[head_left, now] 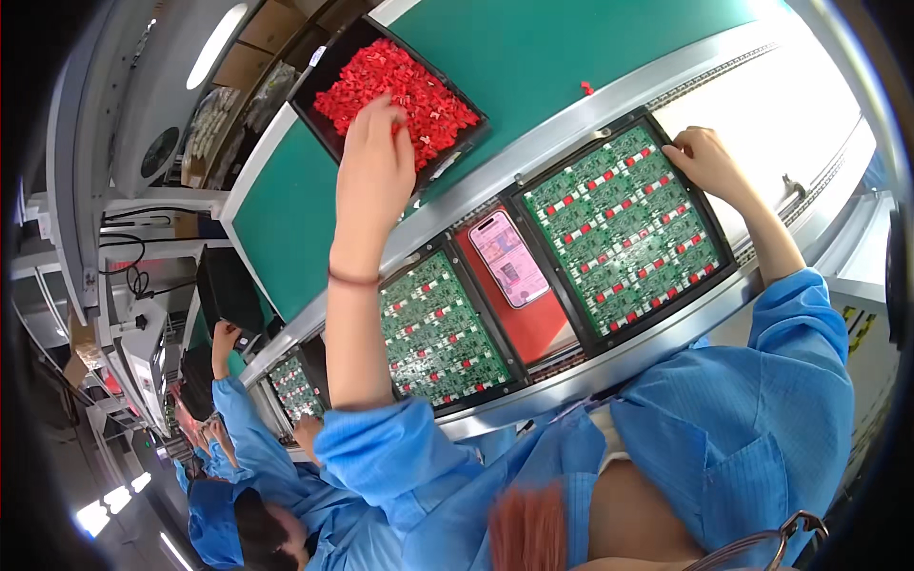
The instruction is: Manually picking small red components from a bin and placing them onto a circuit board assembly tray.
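"Left hand?"

"The left hand [379,143] is over the black bin [331,65], fingers bent down at the heap of small red plastic parts [433,95]. Grip narrow; cannot tell whether a part is between the fingertips. Dark band [352,278] round that wrist."

"And the right?"

"The right hand [706,162] is at the upper right side of a black frame [701,217], fingers curled, thumb at the edge. Cannot tell if it pinches anything."

"Where are the circuit boards?"

"A green circuit-board panel [624,231] lies in that frame, rows of red parts dotted across it. A second panel [443,333], also with red parts, sits to its left, partly behind the left forearm."

"Between them?"

"A smartphone [509,259], screen lit pink, on a red sheet [538,333]."

"Anything loose?"

"One red piece [586,88] on the green work surface [533,43], well apart from the bin."

"Others nearby?"

"Co-worker in a blue cap [214,523], far left; the raised hand [225,338] is near another dark bin [228,290]."
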Available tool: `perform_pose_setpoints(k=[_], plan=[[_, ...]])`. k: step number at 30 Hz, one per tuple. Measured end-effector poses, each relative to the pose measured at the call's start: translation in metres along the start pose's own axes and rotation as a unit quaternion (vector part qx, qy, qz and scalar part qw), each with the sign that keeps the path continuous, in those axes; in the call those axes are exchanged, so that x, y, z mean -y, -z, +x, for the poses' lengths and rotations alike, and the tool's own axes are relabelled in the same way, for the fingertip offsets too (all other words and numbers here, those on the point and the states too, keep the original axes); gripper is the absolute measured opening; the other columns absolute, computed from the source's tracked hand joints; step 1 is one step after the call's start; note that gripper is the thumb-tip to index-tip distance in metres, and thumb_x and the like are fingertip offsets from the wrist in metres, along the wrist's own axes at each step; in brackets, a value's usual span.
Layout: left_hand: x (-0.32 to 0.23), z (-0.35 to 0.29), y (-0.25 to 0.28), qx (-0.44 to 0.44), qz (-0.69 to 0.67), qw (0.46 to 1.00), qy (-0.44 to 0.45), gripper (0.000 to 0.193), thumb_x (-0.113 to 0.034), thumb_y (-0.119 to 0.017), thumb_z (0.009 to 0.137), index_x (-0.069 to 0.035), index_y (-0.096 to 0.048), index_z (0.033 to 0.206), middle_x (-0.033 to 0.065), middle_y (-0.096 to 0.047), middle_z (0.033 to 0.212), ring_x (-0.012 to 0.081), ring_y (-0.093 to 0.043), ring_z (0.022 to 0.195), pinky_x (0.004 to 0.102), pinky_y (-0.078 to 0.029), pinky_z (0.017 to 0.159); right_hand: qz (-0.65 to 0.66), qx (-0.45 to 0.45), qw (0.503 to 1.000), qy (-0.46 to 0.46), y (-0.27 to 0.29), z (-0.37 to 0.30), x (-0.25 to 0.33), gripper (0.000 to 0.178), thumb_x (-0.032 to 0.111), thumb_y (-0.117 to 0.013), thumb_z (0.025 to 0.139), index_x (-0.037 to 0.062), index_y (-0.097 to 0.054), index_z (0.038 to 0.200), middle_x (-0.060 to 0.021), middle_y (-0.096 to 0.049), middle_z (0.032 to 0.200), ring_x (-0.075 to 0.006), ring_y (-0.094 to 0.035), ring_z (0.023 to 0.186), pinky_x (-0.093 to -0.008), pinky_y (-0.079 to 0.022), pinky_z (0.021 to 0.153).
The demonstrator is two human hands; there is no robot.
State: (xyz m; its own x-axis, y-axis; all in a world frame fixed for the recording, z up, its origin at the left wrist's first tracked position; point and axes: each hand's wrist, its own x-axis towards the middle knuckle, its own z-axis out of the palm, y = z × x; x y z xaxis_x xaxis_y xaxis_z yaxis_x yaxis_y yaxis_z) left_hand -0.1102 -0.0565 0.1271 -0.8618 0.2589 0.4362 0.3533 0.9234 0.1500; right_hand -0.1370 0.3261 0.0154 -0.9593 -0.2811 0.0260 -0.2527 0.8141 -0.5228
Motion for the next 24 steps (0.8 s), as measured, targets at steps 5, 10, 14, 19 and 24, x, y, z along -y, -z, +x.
perform_pose_setpoints(k=[5, 10, 14, 19, 24], plan=[[0.039, 0.023, -0.049, 0.021, 0.148, 0.988, -0.031, 0.035, -0.003, -0.05, 0.08, 0.001, -0.05, 0.114, 0.0191, -0.049, 0.124, 0.0344, -0.049, 0.112, 0.0415, -0.042, 0.093, -0.044, 0.022, 0.999, 0.005, -0.002, -0.004, 0.012, 0.029, 0.024, -0.057, 0.082, -0.0035, -0.064, 0.076, -0.0168, -0.059, 0.073, -0.0321, -0.058, 0.072, -0.0411, -0.046, 0.068], [0.063, 0.01, -0.058, 0.078, 0.2, 0.976, -0.029, 0.044, -0.002, -0.051, 0.077, -0.002, -0.048, 0.122, 0.0171, -0.047, 0.126, 0.0325, -0.05, 0.109, 0.0406, -0.045, 0.089, -0.126, 0.036, 0.99, -0.048, -0.013, -0.006, -0.01, 0.027, 0.024, -0.055, 0.085, -0.0011, -0.065, 0.086, -0.0154, -0.06, 0.076, -0.0308, -0.059, 0.073, -0.0402, -0.047, 0.069], [0.075, -0.015, -0.076, 0.052, 0.238, 0.967, -0.079, 0.035, -0.003, -0.054, 0.076, -0.005, -0.054, 0.111, 0.014, -0.052, 0.11, 0.0289, -0.054, 0.097, 0.0358, -0.05, 0.076, -0.201, 0.033, 0.964, -0.168, -0.02, -0.012, -0.07, 0.028, 0.029, -0.059, 0.083, 0.0014, -0.065, 0.086, -0.0153, -0.063, 0.085, -0.0312, -0.06, 0.082, -0.0403, -0.047, 0.075], [0.082, -0.037, -0.054, 0.05, 0.307, 0.949, -0.047, 0.026, -0.002, -0.057, 0.075, -0.005, -0.054, 0.101, 0.0121, -0.052, 0.099, 0.0281, -0.055, 0.09, 0.0326, -0.054, 0.067, -0.244, -0.107, 0.96, 0.088, 0.009, 0.042, 0.03, 0.029, 0.026, -0.056, 0.088, 0.004, -0.058, 0.106, -0.0103, -0.063, 0.097, -0.028, -0.061, 0.087, -0.0373, -0.048, 0.076], [0.096, -0.038, -0.06, 0.072, 0.284, 0.956, -0.008, 0.023, -0.002, -0.055, 0.076, -0.004, -0.053, 0.099, 0.0122, -0.052, 0.098, 0.0275, -0.055, 0.092, 0.0346, -0.055, 0.066, -0.144, -0.116, 0.89, 0.416, -0.054, 0.12, 0.217, 0.017, 0.013, -0.06, 0.076, 0.0026, -0.062, 0.089, -0.0129, -0.061, 0.093, -0.0287, -0.059, 0.09, -0.0387, -0.048, 0.079]])
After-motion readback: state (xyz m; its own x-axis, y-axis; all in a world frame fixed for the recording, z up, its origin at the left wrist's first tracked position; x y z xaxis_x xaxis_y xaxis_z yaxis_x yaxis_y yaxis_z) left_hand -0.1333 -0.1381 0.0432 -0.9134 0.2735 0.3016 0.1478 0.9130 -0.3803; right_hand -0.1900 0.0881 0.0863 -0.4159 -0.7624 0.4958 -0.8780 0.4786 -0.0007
